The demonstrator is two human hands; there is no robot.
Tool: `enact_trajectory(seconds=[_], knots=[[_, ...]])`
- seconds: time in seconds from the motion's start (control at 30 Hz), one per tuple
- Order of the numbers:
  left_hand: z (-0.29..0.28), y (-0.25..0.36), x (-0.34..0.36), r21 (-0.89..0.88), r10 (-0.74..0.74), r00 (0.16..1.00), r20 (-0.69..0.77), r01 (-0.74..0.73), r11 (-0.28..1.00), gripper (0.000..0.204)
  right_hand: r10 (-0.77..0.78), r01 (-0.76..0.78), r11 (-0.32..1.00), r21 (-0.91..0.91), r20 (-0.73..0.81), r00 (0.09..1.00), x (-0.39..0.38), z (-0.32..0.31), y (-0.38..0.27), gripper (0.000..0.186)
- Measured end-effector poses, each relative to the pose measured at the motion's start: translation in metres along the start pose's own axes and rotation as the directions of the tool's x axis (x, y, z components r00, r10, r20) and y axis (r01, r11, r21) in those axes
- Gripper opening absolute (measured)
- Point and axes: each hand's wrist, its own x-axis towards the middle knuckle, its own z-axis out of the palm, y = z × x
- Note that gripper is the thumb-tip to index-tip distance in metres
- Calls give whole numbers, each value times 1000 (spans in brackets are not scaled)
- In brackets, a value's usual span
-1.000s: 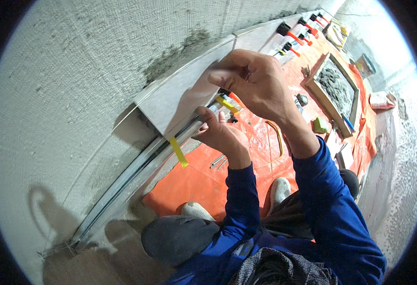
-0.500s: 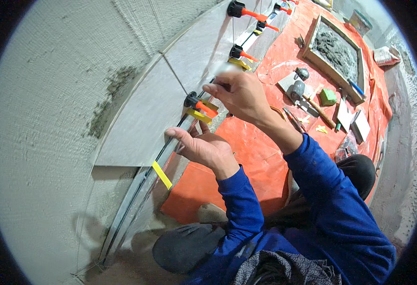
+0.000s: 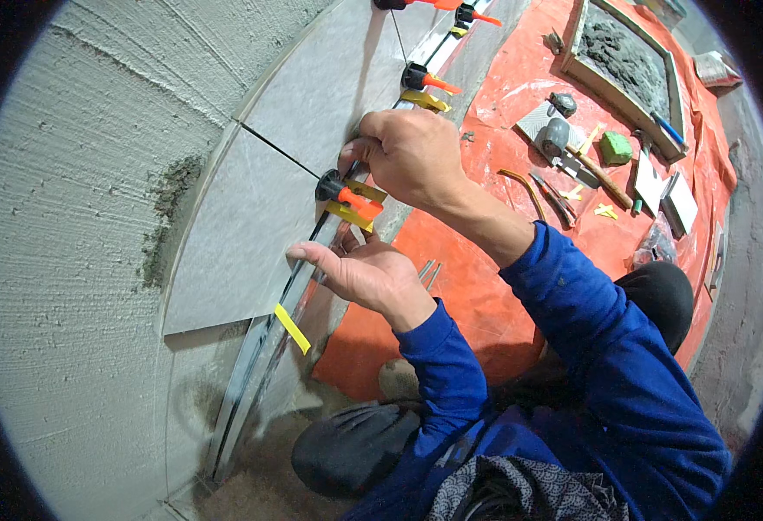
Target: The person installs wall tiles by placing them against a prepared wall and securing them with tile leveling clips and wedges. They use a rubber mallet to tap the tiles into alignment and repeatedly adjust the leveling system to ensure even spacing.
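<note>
Grey tiles stand on the wall above a long metal rail, with yellow tape hanging near their lower edge. At the joint sits a black-and-orange levelling clip with yellow strips around it. My left hand is at the rail below this clip, thumb on the tile-rail edge, fingers curled behind the rail. My right hand is closed just above the clip, fingertips at the joint along the rail; whatever is in its pinch is hidden.
An orange sheet carries a wooden mortar tray, a mallet, green sponge, trowels and small tools. More levelling clips run up the tile row. My bent knees are either side below my arms.
The view has swung, bringing more of the tile row and tools into sight. My right hand has come down to the rail beside the clip; my left hand stays on the rail below it.
</note>
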Motion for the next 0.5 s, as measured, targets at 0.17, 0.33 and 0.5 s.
enact_trajectory(seconds=[0.17, 0.33, 0.5], knots=[[-5, -1, 6, -17, -3, 999, 44, 4, 1000, 79, 21, -21, 1000, 5, -3, 1000, 1, 1, -2, 10], [-1, 0, 2, -11, -11, 1000, 16, 11, 1000, 88, 38, -38, 999, -26, -3, 999, 1, 0, -3, 10], [-1, -2, 1, -15, 22, 1000, 17, -21, 1000, 91, 36, -36, 999, 14, -4, 999, 1, -1, -3, 10]])
